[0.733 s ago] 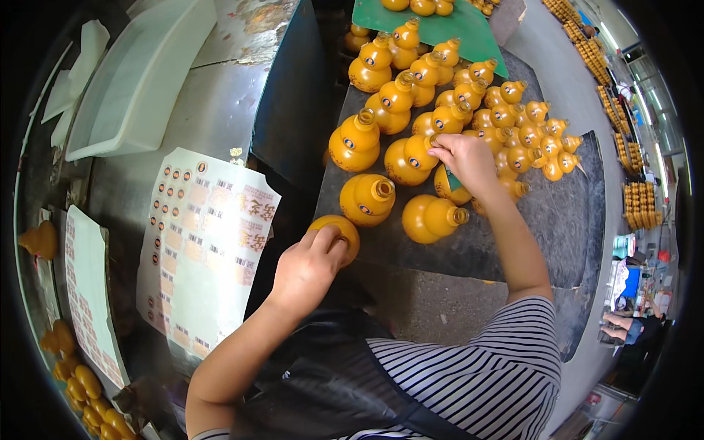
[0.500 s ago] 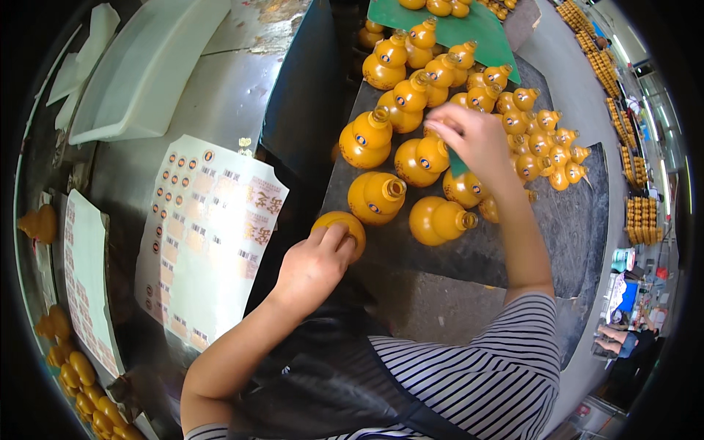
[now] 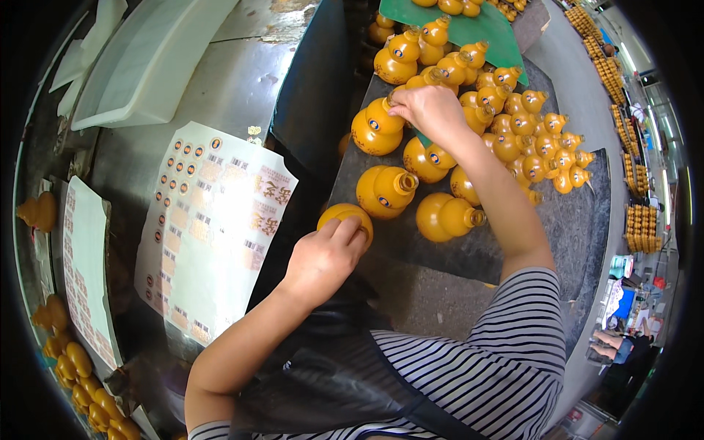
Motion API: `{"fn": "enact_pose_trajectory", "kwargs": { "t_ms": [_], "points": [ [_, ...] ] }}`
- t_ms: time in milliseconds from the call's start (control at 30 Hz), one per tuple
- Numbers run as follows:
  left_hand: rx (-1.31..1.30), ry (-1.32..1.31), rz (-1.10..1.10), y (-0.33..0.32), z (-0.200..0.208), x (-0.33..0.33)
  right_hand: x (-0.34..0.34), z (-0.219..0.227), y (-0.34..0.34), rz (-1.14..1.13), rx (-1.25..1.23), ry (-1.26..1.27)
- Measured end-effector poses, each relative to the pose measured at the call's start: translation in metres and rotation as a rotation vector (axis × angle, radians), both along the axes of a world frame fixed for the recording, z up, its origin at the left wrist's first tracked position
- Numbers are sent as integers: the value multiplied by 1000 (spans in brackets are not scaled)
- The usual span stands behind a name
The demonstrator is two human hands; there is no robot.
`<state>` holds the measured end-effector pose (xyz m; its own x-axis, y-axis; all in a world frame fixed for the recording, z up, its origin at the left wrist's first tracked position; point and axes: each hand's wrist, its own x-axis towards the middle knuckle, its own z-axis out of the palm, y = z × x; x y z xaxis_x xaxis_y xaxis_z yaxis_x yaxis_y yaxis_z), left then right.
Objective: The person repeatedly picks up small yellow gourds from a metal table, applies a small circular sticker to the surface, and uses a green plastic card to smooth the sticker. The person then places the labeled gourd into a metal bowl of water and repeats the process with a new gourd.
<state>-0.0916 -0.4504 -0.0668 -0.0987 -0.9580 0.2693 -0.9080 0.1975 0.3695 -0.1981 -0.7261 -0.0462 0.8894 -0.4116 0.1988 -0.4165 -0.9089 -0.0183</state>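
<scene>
Bench (image 3: pixel 220 81) carries half-used sticker sheet (image 3: pixel 213 227), many gourd bottles (image 3: pixel 528 139) crowded, some already stickered, two lying unlabelled. Left hand (image 3: pixel 323 257) clasps one bottle (image 3: pixel 345 218) at bench edge. Right hand (image 3: pixel 429 110) pinches upright bottle's neck (image 3: pixel 375 126).

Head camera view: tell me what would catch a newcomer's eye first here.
First, the crowd of orange gourd-shaped bottles on the dark mat at upper right, where the right hand rests on one bottle's neck. Next, the left hand gripping a single orange bottle at the centre. Left of it, a glossy sticker sheet lies on the metal table.
</scene>
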Motion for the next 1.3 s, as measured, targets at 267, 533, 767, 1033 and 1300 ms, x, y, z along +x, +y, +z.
{"fn": "enact_pose_trajectory", "kwargs": {
  "t_ms": [267,533,767,1033,1300],
  "points": [
    [9,-1,20,2,0,1,-47,39,51,140,447,-192],
    [-6,7,38,1,0,-1,-65,5,83,202,42,54],
    [41,11,70,-8,0,-4,-65,9,75,107,62,45],
    [-53,-79,98,-9,4,-8,-185,40,48,-499,135,-261],
    [-77,-6,151,6,34,-9,-209,3,35,-630,187,-278]
  ]
}}
